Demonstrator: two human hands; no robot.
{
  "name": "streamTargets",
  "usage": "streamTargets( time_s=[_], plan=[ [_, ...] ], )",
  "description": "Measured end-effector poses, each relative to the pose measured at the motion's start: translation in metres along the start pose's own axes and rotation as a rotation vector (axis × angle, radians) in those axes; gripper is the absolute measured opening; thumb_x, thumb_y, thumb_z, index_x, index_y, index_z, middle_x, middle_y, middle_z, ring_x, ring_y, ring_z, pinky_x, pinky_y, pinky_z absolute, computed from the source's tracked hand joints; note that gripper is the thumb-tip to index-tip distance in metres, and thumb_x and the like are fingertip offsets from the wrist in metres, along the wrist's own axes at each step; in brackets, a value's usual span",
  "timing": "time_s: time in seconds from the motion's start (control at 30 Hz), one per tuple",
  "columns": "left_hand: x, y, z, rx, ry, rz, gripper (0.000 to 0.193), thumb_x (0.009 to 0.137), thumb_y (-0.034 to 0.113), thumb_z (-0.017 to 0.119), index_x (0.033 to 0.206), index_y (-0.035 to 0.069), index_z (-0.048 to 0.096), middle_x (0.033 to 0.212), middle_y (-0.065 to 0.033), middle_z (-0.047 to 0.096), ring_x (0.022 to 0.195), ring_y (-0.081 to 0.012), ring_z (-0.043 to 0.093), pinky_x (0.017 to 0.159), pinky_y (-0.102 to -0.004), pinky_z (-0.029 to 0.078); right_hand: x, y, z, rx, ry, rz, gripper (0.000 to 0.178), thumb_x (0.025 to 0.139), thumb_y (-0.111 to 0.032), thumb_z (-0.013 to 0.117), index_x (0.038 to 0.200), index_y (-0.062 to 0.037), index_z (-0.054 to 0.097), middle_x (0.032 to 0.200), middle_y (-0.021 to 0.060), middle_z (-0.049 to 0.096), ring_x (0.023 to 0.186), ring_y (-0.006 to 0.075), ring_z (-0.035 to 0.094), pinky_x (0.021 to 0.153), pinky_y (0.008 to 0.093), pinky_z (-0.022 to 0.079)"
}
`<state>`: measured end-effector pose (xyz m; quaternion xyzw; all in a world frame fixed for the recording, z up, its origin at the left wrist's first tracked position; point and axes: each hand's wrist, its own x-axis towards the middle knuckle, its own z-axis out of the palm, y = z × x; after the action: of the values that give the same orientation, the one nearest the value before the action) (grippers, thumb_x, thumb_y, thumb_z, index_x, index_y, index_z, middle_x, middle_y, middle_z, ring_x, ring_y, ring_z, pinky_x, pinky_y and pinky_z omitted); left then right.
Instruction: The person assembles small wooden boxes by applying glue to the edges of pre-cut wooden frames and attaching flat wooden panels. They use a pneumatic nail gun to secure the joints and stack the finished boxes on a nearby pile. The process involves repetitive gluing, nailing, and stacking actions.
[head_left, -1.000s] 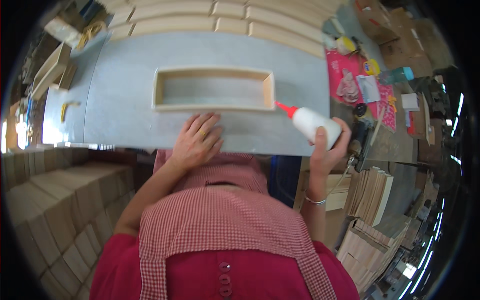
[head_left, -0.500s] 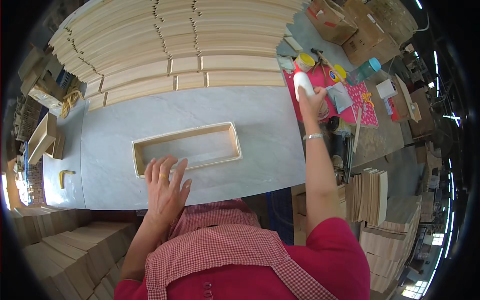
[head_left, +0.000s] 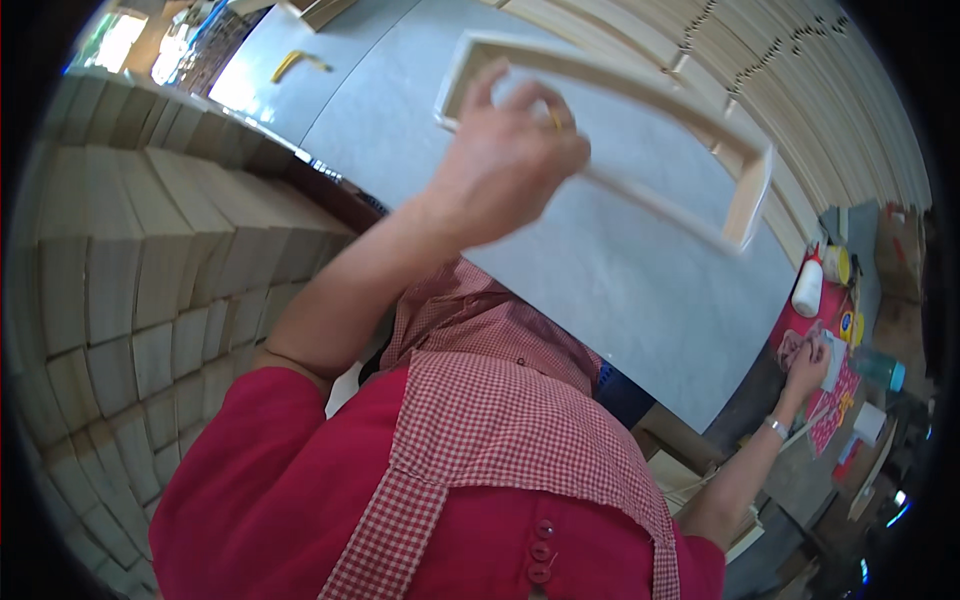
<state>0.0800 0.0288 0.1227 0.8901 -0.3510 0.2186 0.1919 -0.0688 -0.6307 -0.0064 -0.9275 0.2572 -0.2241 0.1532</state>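
Observation:
My left hand [head_left: 510,160] grips the near-left part of a long rectangular wooden frame [head_left: 745,200], which is tilted and looks raised off the grey table [head_left: 620,290]. The tabletop shows through its open middle. Far to the right, my right hand [head_left: 808,368] has its fingers closed on a crumpled pinkish rag [head_left: 793,346] lying on a red and pink mat [head_left: 826,425]. Just beyond the rag is a white squeeze bottle [head_left: 807,288] with a red top, out of my grasp.
Rows of stacked wooden strips [head_left: 800,95] fill the table's far side. A yellow tub [head_left: 836,263] and a teal-capped jar [head_left: 880,370] sit at the right. A yellow curved object [head_left: 298,64] lies far left. Piled wooden blocks [head_left: 120,270] stand left of me.
My left hand has taken hold of the wooden frame and lifted it. My right hand has let go of the white bottle and moved to the rag. The view has turned.

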Motion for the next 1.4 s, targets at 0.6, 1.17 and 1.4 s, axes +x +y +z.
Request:
streamTargets(
  time_s=[0.6, 1.17, 1.4],
  plan=[
    [0.011, -0.038, -0.117, -0.071, 0.573, 0.056, 0.015, 0.073, -0.001, 0.078, 0.082, 0.0, 0.066, 0.081, -0.0133, 0.066, 0.088, -0.0334, 0.064, 0.078, -0.0396, 0.05, -0.256, -0.484, 0.114, 0.373, -0.452, -1.038, 0.04, 0.097, -0.017, 0.051, 0.135, -0.0073, 0.059, 0.148, 0.0118, 0.051, 0.143, 0.0349, 0.039, 0.117, 0.0523, 0.03],
    [0.04, -0.069, -0.161, 0.237, 0.748, -0.074, 0.018, 0.072, 0.001, 0.076, 0.087, -0.001, 0.066, 0.089, -0.0161, 0.068, 0.09, -0.0303, 0.066, 0.084, -0.0376, 0.048, -0.241, -0.488, 0.105, 0.224, -0.636, -1.265, 0.056, 0.09, -0.03, 0.067, 0.143, -0.0143, 0.055, 0.155, 0.0091, 0.045, 0.146, 0.0363, 0.034, 0.116, 0.0547, 0.031],
    [0.016, -0.111, -0.164, 0.091, 0.746, -0.202, 0.016, 0.081, 0.0, 0.081, 0.094, -0.001, 0.071, 0.106, -0.0101, 0.072, 0.1, -0.0165, 0.065, 0.092, -0.031, 0.048, -0.161, -0.509, 0.143, 0.168, -0.557, -1.054, 0.053, 0.096, -0.028, 0.059, 0.146, -0.0132, 0.053, 0.157, 0.0134, 0.041, 0.145, 0.0385, 0.035, 0.117, 0.0555, 0.028]
  ],
)
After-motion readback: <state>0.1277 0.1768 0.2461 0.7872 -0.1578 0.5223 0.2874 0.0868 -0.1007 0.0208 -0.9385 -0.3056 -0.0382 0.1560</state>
